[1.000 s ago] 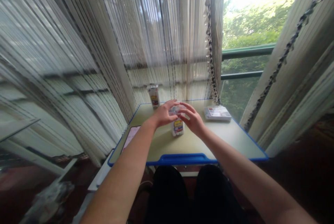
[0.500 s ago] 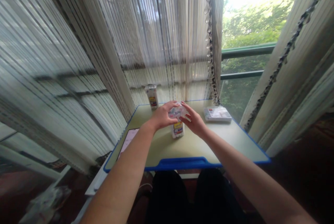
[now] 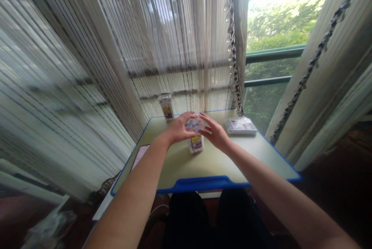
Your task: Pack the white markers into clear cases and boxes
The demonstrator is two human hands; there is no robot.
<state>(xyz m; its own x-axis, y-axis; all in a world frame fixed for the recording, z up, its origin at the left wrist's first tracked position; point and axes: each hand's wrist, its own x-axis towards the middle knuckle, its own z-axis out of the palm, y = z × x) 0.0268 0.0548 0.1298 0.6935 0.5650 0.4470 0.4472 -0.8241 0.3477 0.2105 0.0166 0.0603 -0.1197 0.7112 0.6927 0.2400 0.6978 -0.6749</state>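
Note:
A clear plastic box (image 3: 196, 145) with a yellow, blue and red label stands upright on the table, white pieces showing near its base. My left hand (image 3: 178, 129) curves around the upper left of the box, thumb in front and fingers at the back of its top. From the other side, my right hand (image 3: 215, 132) grips the upper right, its fingertips at the top edge. Between the hands, the transparent top shows some pink and grey. My fingers hide part of the box's sides. I cannot tell whether its lid is loose.
A similar upright box (image 3: 166, 109) stands at the table's back left. At the back right lies a flat clear case (image 3: 241, 126). A phone (image 3: 140, 155) rests at the left edge, partly behind my left forearm. The table (image 3: 180, 169) has a blue rim; curtains (image 3: 186, 47) hang behind it.
Both hands stay around the top of the box, with the right fingers slightly more spread. The view has shifted a little; the box stands in the same place.

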